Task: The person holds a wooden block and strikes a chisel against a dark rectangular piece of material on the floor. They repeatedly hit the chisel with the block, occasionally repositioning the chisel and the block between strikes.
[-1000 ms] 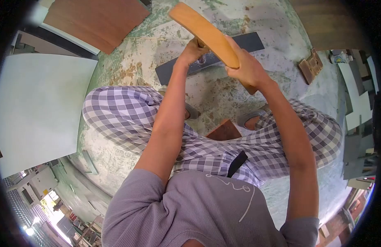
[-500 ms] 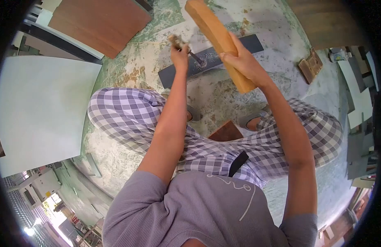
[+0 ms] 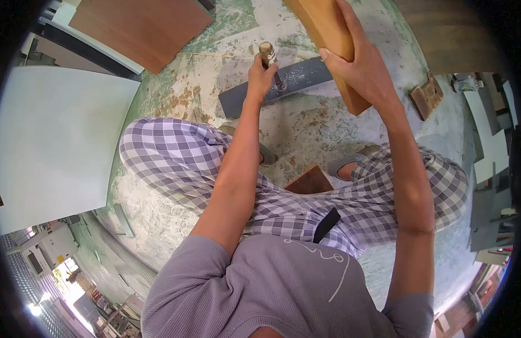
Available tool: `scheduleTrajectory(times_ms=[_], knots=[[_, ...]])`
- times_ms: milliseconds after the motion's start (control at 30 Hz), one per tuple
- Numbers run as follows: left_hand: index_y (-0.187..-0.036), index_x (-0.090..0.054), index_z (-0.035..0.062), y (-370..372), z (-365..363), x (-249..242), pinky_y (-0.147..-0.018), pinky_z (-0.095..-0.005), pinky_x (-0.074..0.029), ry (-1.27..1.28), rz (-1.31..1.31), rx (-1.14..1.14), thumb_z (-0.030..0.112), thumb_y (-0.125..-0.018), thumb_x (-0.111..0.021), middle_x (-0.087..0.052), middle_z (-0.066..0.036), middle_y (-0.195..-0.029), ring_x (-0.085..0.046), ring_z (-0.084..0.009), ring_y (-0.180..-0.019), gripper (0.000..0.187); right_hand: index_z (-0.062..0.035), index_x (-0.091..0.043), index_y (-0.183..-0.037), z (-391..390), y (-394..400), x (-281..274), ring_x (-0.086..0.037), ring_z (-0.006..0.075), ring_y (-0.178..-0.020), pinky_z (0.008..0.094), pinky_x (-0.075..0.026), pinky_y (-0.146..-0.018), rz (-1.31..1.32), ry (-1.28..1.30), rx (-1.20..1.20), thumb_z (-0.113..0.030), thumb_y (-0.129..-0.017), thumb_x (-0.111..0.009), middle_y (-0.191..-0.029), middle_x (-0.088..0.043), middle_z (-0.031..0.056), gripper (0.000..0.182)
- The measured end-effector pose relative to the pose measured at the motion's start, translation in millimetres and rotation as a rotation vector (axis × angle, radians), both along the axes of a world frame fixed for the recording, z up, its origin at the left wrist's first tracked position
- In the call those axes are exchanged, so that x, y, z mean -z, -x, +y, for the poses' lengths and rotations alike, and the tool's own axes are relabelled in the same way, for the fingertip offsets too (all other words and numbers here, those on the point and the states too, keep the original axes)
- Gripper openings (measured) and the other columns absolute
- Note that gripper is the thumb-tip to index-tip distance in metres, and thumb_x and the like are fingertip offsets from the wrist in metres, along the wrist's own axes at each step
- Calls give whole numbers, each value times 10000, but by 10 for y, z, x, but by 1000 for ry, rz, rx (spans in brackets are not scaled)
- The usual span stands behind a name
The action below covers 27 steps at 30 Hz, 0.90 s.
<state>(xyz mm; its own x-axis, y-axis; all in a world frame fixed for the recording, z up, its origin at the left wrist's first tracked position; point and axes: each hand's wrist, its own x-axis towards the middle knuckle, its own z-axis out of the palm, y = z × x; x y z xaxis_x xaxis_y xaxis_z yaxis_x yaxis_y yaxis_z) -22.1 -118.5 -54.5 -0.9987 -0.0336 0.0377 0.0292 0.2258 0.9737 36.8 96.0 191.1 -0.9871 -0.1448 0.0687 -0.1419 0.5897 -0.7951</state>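
My left hand [image 3: 260, 80] is closed round a chisel [image 3: 267, 52] with a worn wooden handle, held nearly upright. Its dark blade meets a dark grey board [image 3: 236, 101] lying on the floor, where pale chips are scattered around the tip. In my right hand [image 3: 366, 73] is a thick, slightly curved block of yellow-brown wood [image 3: 322, 25], gripped near its lower part. The block is raised above the board's right end, which it partly hides. Its upper end runs out of the view.
A brown panel [image 3: 139, 28] and a large white panel [image 3: 57, 146] stand at the left. On the floor are a small wooden piece [image 3: 426, 97] at the right and a reddish-brown block [image 3: 309, 181] between my feet. Board offcuts [image 3: 486, 129] line the right side.
The chisel has gone from slanted and blurred to more upright, its tip slightly further right on the board. My right hand has lifted the wood block up and to the right.
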Motion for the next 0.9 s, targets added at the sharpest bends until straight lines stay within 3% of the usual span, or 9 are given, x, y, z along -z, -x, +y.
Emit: scheduleTrajectory(times_ms=[33, 100, 233, 300, 333, 500, 600, 833, 900], knots=[[-1082, -538, -12, 10, 11, -14, -732, -307, -472, -2, -6, 1, 155, -816, -676, -658, -122, -885, -607, -184, -783, 343, -183, -128, -1485, 3, -11, 41, -453, 421, -1233, 452, -385, -994, -6, -2, 1, -323, -724, -673, -1419, -369, 242, 947], [-1076, -537, -9, 48, -9, -35, -727, -304, -469, 34, -13, 29, 159, -817, -679, -658, -122, -875, -604, -190, -769, 340, -254, -247, -1469, -5, -43, 230, -576, 334, -1098, 386, -447, -908, 191, -16, -6, -334, -777, -649, -1211, -572, 208, 804], [-1076, -533, -10, 67, 0, -103, -721, -303, -467, 94, -5, 30, 163, -813, -685, -651, -132, -865, -603, -202, -764, 350, -256, -256, -1463, 46, -78, 1020, -607, 353, -1021, 389, -468, -872, -14, -116, -125, -269, -766, -650, -1189, -582, 202, 801], [-1077, -527, -11, 49, 10, -259, -725, -319, -471, 316, -152, 26, 162, -806, -689, -650, -156, -878, -615, -218, -785, 360, -245, -270, -1458, -76, -82, 949, -615, 343, -988, 379, -470, -865, -124, -266, -75, -238, -752, -656, -1159, -594, 204, 804], [-1089, -523, -13, 90, -21, -56, -728, -337, -473, 218, -74, 14, 174, -799, -693, -651, -168, -898, -620, -236, -801, 385, -245, -270, -1458, -63, -45, 902, -615, 343, -988, 379, -470, -865, -127, -266, -86, -238, -752, -656, -1159, -594, 204, 804], [-1099, -523, -12, 31, 41, -69, -727, -354, -471, 115, 58, 4, 197, -801, -683, -641, -175, -895, -607, -272, -785, 397, -239, -301, -1449, -262, -66, 230, -604, 338, -1018, 378, -455, -878, -38, 149, -22, -305, -737, -656, -1109, -614, 224, 799], [-1104, -523, -1, 6, 58, -181, -722, -360, -470, 196, -52, 34, 177, -792, -688, -639, -184, -898, -608, -275, -787, 395, -245, -293, -1451, -114, -42, 936, -623, 340, -968, 371, -463, -861, -19, -181, -110, -296, -750, -642, -1090, -623, 217, 785], [-1088, -531, -4, 36, 39, -69, -711, -353, -471, 227, -2, 15, 150, -770, -697, -635, -165, -865, -599, -281, -760, 390, -245, -300, -1448, -270, -16, 357, -612, 340, -1002, 364, -467, -863, -212, 14, -65, -276, -742, -647, -1080, -625, 215, 788], [-1091, -532, -9, 48, 57, -63, -707, -337, -472, 146, 0, -3, 173, -781, -691, -632, -154, -844, -598, -258, -751, 394, -259, -259, -1456, -303, -12, 301, -613, 390, -987, 427, -494, -811, -36, 82, 45, -371, -719, -642, -1061, -623, 237, 838]])
